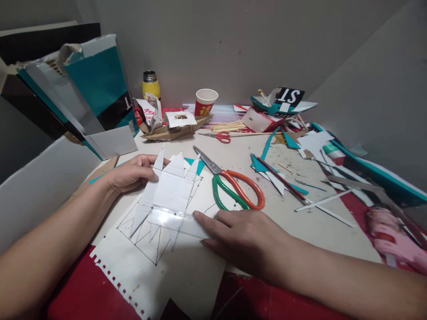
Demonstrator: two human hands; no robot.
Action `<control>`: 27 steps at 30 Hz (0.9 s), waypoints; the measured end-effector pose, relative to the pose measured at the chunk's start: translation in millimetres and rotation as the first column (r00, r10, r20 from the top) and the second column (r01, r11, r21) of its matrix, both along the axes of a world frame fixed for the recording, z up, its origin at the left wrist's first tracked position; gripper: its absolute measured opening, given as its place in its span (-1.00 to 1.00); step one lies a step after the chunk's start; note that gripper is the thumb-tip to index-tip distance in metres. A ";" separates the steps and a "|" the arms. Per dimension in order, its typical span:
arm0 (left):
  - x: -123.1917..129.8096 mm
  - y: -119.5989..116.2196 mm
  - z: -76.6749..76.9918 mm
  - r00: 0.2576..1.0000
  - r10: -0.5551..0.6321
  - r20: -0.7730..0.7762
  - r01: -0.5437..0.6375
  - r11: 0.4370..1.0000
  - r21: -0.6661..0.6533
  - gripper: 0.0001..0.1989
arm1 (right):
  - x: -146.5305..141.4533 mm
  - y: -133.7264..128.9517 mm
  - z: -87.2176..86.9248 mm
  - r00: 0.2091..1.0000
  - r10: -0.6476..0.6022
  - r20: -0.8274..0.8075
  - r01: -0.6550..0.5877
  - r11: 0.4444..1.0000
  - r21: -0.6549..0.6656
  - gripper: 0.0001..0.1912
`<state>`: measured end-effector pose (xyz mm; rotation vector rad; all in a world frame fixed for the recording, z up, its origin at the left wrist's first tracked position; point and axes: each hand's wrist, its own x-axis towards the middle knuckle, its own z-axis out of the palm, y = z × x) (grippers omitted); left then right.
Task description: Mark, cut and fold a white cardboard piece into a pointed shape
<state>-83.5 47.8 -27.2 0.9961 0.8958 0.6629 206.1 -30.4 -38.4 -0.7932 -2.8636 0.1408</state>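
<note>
A white cut-out with pointed flaps (171,189) lies over a notebook sheet (187,275) marked with pencil lines and dots. My left hand (135,172) pinches the cut-out's upper left flap between thumb and fingers. Across the cut-out's lower part lies a clear ruler (176,221). My right hand (233,238) grips the ruler's right end, index finger on top and thumb at its lower edge. Just above that hand are big scissors (230,180) with one green and one orange-red handle, blades partly apart, tips near the cut-out's right flap.
Behind stand a red-and-white paper cup (206,103), a yellow bottle (151,85) and a cardboard boat (176,129). Small red scissors (222,136) lie mid-table. Pencils (283,180), teal scraps and a knife (355,182) are at right; a teal box (100,84) stands at left.
</note>
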 end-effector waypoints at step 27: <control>-0.1 -0.8 -1.1 0.999 0.014 0.038 -0.013 1.000 -0.024 -0.47 | -5.2 -0.1 1.3 0.993 0.022 0.117 -0.030 0.997 0.068 -0.57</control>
